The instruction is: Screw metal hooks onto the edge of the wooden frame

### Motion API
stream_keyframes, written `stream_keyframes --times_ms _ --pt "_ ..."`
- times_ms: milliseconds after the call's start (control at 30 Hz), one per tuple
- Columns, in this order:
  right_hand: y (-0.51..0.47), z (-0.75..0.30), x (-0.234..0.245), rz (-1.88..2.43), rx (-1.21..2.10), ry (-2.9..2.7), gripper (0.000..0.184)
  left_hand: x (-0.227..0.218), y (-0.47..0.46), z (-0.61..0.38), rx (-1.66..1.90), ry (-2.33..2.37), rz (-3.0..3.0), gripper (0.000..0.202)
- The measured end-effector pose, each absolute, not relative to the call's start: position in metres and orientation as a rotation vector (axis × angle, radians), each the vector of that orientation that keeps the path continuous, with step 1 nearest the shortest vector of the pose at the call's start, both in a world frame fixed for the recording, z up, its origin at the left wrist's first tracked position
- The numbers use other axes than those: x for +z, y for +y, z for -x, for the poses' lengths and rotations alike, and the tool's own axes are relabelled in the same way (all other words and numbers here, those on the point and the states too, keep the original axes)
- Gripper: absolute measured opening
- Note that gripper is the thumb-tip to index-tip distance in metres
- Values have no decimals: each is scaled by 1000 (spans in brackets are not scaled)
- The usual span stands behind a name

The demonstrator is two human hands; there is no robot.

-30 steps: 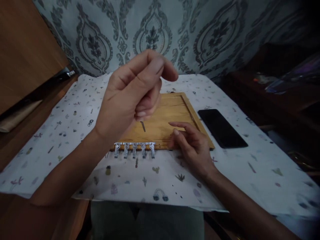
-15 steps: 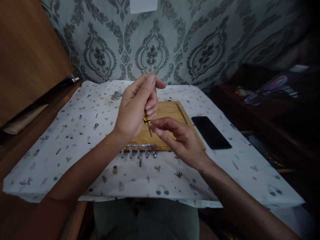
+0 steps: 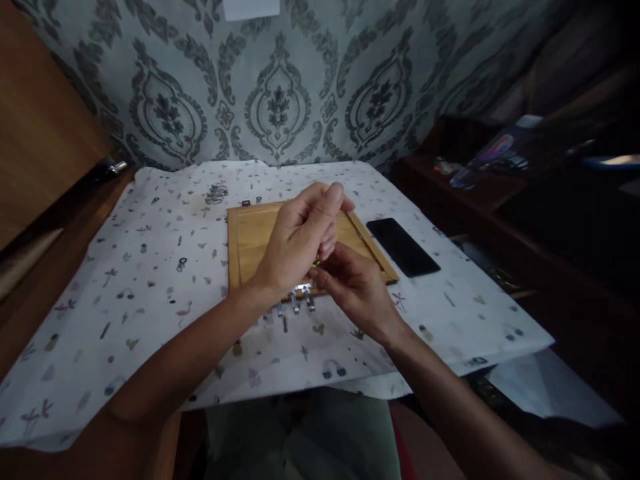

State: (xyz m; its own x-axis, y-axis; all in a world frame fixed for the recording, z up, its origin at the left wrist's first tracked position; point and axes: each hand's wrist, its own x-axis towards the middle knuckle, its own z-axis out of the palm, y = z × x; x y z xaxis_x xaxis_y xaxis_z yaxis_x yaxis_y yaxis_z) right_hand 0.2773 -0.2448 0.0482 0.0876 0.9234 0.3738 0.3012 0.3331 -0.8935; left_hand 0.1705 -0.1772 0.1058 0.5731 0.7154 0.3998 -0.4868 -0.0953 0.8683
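Note:
My left hand (image 3: 306, 233) is closed around the handle of a small yellow-and-black screwdriver (image 3: 315, 264), of which only a sliver shows below the fingers. Right against it, my right hand (image 3: 357, 283) has thumb and fingers pinched at the lower end of the screwdriver; its shaft and tip are hidden. Both hands hover over the front part of a framed wooden board (image 3: 253, 233) lying on the table. Beneath them, a shiny metal rail with several hooks (image 3: 295, 304) lies along the board's front edge, partly covered by my left wrist.
A black phone (image 3: 403, 247) lies right of the board. Several metal rings (image 3: 217, 193) sit in a small pile at the back left of the patterned tablecloth (image 3: 165, 267). A wooden panel (image 3: 45, 120) stands at the left, and a dark shelf with a plastic package (image 3: 493, 153) at the right.
The view has shifted, so the table appears further left. My hands have come closer together and lower, and my right fingers have closed in on the screwdriver, covering its shaft.

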Motion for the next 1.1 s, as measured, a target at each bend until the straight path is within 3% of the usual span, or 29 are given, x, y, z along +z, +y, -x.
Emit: stream_keyframes --times_ms 133,367,500,767,1100 --pt "-254 -291 41 1199 746 -1320 27 108 -173 -158 1039 328 -1622 16" --pt "-255 -325 21 1195 678 -1200 35 77 -178 -117 361 772 -2520 66" --pt "-254 -328 4 1192 693 -1127 33 57 -199 -120 225 972 -2639 84" --pt "-268 -326 3 1214 712 -1093 22 31 -213 -127 254 1131 -2622 87" --pt "-269 -324 -2 1231 585 -1240 22 37 -215 -124 294 1129 -2626 85"
